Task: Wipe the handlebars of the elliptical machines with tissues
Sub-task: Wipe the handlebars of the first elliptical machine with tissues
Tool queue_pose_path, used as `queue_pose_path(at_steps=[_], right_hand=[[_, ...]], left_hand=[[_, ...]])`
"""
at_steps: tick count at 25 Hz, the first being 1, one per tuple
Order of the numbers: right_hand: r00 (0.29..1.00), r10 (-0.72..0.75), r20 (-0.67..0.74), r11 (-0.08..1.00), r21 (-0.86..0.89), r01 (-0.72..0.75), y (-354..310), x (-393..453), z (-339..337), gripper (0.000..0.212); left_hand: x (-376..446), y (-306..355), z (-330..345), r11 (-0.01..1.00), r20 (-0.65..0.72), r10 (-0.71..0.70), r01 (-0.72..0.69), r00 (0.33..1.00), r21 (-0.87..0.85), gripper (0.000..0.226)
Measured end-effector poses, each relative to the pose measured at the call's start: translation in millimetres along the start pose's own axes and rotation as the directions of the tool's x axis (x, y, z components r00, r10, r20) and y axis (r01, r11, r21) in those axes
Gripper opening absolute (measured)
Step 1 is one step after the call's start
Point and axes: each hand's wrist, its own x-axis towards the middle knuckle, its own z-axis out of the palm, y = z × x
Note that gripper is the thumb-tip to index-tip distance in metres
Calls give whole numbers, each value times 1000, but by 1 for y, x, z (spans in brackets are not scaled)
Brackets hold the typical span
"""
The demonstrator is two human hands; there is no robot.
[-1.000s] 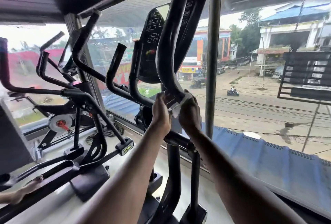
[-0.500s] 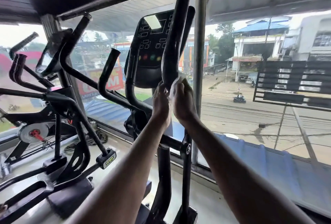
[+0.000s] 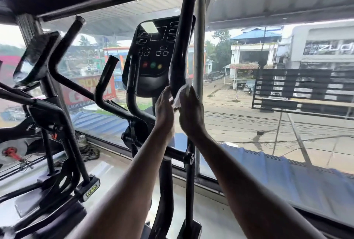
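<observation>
1. Both hands are up at the tall black handlebar (image 3: pixel 181 51) of the nearest elliptical, which rises in the centre of the view just right of the console (image 3: pixel 153 57).
2. The left hand (image 3: pixel 164 110) cups the bar's left side, its grip closed against the bar and the edge of the tissue (image 3: pixel 181 94).
3. The right hand (image 3: pixel 190 112) wraps round from the right, its grip closed on the white tissue, pressing it to the bar.
4. The tissue sits crumpled between the two hands, on the lower part of the handlebar, just below the console's bottom edge.
5. To the left, a second, shorter black handle (image 3: pixel 104 83) of the same machine stands free, well apart from the hands.
6. Further left there is another machine, blurred.
7. Beyond the window glass (image 3: pixel 249 124), on the far side, a street and buildings show.
</observation>
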Motion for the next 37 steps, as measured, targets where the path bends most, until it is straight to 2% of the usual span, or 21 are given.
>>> queue_pose_path(at_steps=[2, 4, 5, 8, 10, 11, 14, 16, 18, 20, 22, 23, 25, 26, 28, 29, 31, 33, 34, 35, 37], right_hand=[[998, 29, 52, 999, -41, -27, 19, -3, -9, 26], [988, 146, 44, 989, 6, -146, 24, 10, -13, 27], [989, 140, 55, 989, 36, -142, 18, 18, -12, 25], [992, -20, 122, 984, 177, -2, 2, 23, -9, 29], [979, -112, 170, 990, 109, 94, 23, 15, -19, 33], [970, -93, 226, 995, 59, 81, 39, 17, -26, 32], [905, 155, 396, 988, -75, -136, 69, 35, -42, 25], [889, 117, 442, 993, -44, -109, 68, 41, -44, 25], [889, -86, 450, 995, 89, 51, 58, 36, -40, 32], [881, -186, 435, 972, 211, 101, 65, 29, -37, 41], [895, -116, 432, 986, 155, 53, 88, 28, -43, 39], [892, 3, 452, 997, 65, -36, 97, 33, -49, 38], [835, 240, 496, 970, -161, -183, 100, 40, -52, 32], [840, 236, 488, 971, -159, -180, 96, 41, -50, 27], [899, 48, 435, 998, 21, -64, 81, 34, -46, 22], [908, -19, 418, 997, 78, -15, 85, 30, -41, 28], [890, 11, 456, 1000, -10, -7, 107, 28, -45, 34], [851, 264, 454, 961, -196, -194, 133, 34, -51, 34], [833, 328, 445, 940, -243, -240, 137, 35, -53, 35], [850, 291, 440, 950, -235, -203, 137, 35, -52, 35], [891, 94, 445, 988, -150, -29, 125, 27, -51, 41]], left_hand=[[-1, 3, 4, 1000, -12, -2, 3, 1000, 9, 32], [1, 3, 7, 1000, -22, 5, -5, 1000, 2, 40], [4, 1, 8, 1000, -33, 21, -20, 999, 11, 42], [6, -6, 23, 997, -85, 49, -53, 995, -52, 46], [5, -9, 35, 993, -163, 40, -58, 986, -106, 50], [7, -11, 38, 993, -190, 38, -59, 981, -104, 52], [6, -20, 43, 998, -311, 47, -56, 949, -21, 62], [8, -23, 48, 992, -375, 109, -122, 921, -10, 68], [11, -37, 50, 987, -415, 107, -148, 904, -67, 67], [19, -61, 38, 995, -414, 94, -103, 905, 2, 66], [13, -64, 40, 993, -392, 108, -80, 913, 89, 75], [5, -60, 44, 990, -414, 117, -72, 903, 122, 73], [-3, -55, 47, 986, -390, 128, -75, 912, 150, 66], [-2, -60, 44, 989, -376, 109, -63, 920, 132, 66], [3, -69, 46, 990, -378, 94, -46, 921, 135, 65], [5, -71, 46, 995, -392, 66, -32, 918, 93, 64], [13, -81, 44, 997, -378, 43, -17, 925, 71, 64], [16, -89, 41, 992, -398, 104, -68, 911, 103, 56], [19, -95, 38, 992, -407, 106, -69, 907, 106, 54], [21, -102, 37, 991, -405, 116, -82, 907, 102, 54], [24, -111, 36, 995, -405, 102, -89, 909, 52, 55]])
